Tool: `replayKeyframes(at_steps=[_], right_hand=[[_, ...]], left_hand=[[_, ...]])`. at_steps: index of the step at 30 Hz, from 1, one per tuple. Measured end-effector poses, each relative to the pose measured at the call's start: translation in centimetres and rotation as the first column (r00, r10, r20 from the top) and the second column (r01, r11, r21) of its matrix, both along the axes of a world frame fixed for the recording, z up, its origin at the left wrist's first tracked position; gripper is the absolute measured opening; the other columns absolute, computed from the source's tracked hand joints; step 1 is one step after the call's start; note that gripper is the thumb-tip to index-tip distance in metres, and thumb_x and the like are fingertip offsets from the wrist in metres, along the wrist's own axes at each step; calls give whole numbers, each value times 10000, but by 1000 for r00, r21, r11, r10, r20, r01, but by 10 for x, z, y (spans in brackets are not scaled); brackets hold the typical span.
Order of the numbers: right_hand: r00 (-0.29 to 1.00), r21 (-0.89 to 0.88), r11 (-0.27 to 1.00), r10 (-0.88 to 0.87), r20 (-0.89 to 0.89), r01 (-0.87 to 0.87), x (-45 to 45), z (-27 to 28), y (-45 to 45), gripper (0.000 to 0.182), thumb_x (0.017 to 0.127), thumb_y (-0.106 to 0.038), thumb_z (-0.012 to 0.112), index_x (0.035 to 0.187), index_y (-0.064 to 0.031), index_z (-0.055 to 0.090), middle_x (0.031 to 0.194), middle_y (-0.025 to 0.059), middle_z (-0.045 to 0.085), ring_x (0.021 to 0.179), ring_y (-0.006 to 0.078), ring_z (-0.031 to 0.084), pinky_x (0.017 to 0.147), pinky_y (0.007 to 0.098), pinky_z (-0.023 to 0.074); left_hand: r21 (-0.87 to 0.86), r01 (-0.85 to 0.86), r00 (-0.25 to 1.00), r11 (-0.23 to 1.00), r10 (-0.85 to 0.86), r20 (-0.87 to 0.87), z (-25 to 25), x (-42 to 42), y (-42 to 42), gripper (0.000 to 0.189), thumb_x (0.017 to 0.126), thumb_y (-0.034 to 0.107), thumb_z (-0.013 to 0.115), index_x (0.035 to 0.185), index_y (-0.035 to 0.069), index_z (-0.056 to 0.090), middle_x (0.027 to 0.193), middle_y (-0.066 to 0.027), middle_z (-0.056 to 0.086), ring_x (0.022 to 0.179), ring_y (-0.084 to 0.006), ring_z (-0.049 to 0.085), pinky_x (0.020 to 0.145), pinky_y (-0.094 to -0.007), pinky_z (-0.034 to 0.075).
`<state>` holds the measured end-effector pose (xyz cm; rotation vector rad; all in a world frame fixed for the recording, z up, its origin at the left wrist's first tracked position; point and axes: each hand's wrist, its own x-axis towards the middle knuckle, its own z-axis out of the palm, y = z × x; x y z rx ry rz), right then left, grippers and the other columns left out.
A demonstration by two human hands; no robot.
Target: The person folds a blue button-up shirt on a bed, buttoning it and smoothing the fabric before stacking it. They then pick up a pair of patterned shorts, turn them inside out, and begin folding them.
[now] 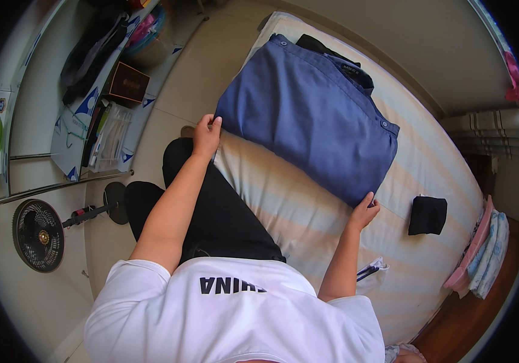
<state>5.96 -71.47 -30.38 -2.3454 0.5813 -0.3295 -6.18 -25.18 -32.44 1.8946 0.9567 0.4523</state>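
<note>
A blue shirt, partly folded, lies spread on the bed with its hem side towards me. Two buttons show near its far edge, and a dark collar with a label sticks out behind it. My left hand pinches the shirt's near left corner between thumb and fingers. At the near right corner, my right hand grips the cloth in the same way. A black cloth shows behind the shirt, mostly hidden by it.
A small folded black cloth lies on the striped bed sheet, right of my right hand. Folded bedding is at the bed's right edge. Shelves with a brown box and a black fan stand at left. A white drawstring pouch lies by my right forearm.
</note>
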Motion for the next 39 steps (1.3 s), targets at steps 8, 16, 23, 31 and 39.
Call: replayKeyframes(at_steps=[8,16,23,31,39], right_hand=[[991,113,984,137,12,-137,31,25,-11,409,946,-348,538,915,58,574,845,153,631,754,239,563,737,352,453],[960,257,928,243,138,-271,26,65,-52,279,974,-266,527,818,-35,544,769,-6,541,697,76,444,665,252,409],[939,5,950,309,-152,-312,-5,0,-76,244,938,-237,561,887,1,585,822,117,625,730,215,556,716,330,461],[771,-425,756,610,181,-498,-5,53,66,384,868,-179,605,1204,-23,502,1255,185,505,1175,341,456,1026,471,321],[476,-468,353,862,-174,-810,-8,38,156,586,891,-406,532,1418,-182,412,1505,70,330,1393,300,278,1134,508,168]], left_hand=[[-326,-54,915,944,178,363,62,31,-6,195,980,219,515,956,43,595,732,-11,589,545,-82,532,545,-244,458],[-229,99,941,968,-17,338,102,-9,1,196,995,212,484,966,51,593,754,-3,592,594,-83,551,580,-237,470],[-258,174,978,950,-197,-65,61,-50,8,129,964,132,490,951,25,560,815,-67,612,691,-191,608,644,-323,493],[659,406,865,633,-498,-54,113,30,-99,282,818,54,575,1099,53,553,1120,-117,574,1096,-301,530,952,-421,406],[584,738,650,337,-587,-483,40,65,-133,574,892,394,543,1426,262,380,1543,-11,234,1432,-223,174,1163,-446,111]])
